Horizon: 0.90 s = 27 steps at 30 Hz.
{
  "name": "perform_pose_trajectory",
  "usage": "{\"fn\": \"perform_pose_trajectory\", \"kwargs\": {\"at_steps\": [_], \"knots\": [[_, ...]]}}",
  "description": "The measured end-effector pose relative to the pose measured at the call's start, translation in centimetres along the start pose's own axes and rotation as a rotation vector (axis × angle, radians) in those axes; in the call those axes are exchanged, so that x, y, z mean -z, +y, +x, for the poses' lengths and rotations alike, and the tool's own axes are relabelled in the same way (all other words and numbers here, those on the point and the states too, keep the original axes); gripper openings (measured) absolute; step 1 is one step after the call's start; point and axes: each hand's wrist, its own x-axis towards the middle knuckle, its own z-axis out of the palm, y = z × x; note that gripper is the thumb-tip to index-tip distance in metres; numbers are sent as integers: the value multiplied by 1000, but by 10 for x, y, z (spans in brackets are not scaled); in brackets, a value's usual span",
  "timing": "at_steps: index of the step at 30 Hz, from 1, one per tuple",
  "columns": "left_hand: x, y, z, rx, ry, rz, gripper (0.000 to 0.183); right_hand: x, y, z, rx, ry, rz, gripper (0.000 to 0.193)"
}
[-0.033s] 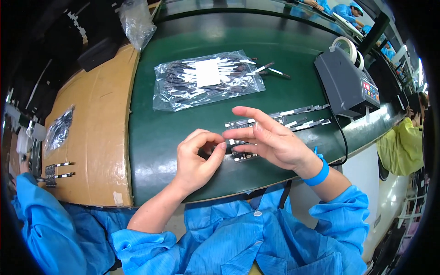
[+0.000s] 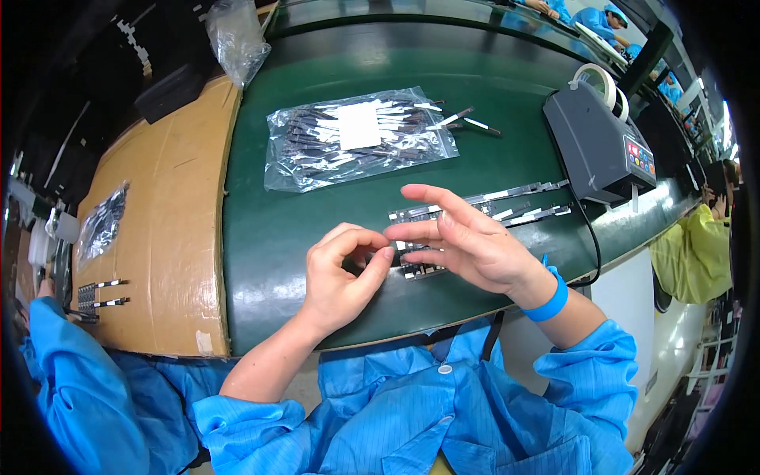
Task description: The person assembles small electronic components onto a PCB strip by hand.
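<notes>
My left hand (image 2: 340, 277) is raised over the green tabletop, thumb and forefinger curled together in a pinch; whatever is between them, if anything, is too small or hidden. Just right of it, my right hand (image 2: 483, 249) has its fingers spread, the fingertips close to the left forefinger. A blue band (image 2: 550, 298) circles the right wrist. Under and behind the right hand lie thin black-and-white strips (image 2: 522, 191), joined to dark pieces (image 2: 422, 271) that the hand partly covers. Farther back is a clear plastic bag (image 2: 289, 178) of similar strips, with a white paper (image 2: 359, 127) on it.
A dark grey tape dispenser (image 2: 590, 142) with buttons stands at the right; its black cable (image 2: 595, 245) hangs along the table. Cardboard (image 2: 170, 206) covers the left side, carrying a small bag (image 2: 103, 222) and more strips (image 2: 111, 302). A co-worker's blue sleeve (image 2: 67, 364) is at far left.
</notes>
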Motion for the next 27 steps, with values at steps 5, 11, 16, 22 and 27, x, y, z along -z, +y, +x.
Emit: {"fn": "perform_pose_trajectory", "kwargs": {"at_steps": [5,11,16,22,27], "knots": [[1,1,0,-9,2,71,6,-1,4,0,30,-32,-47,46],[2,-1,0,28,17,18,7,-8,4,-2,186,-85,-471,53],[2,1,1,65,14,-30,7,-6,9,-2,280,-79,-693,53],[5,0,0,172,14,-109,7,-11,12,-2,335,-78,-837,54],[6,1,2,260,11,-195,7,-12,19,1,400,-84,-949,53]]}}
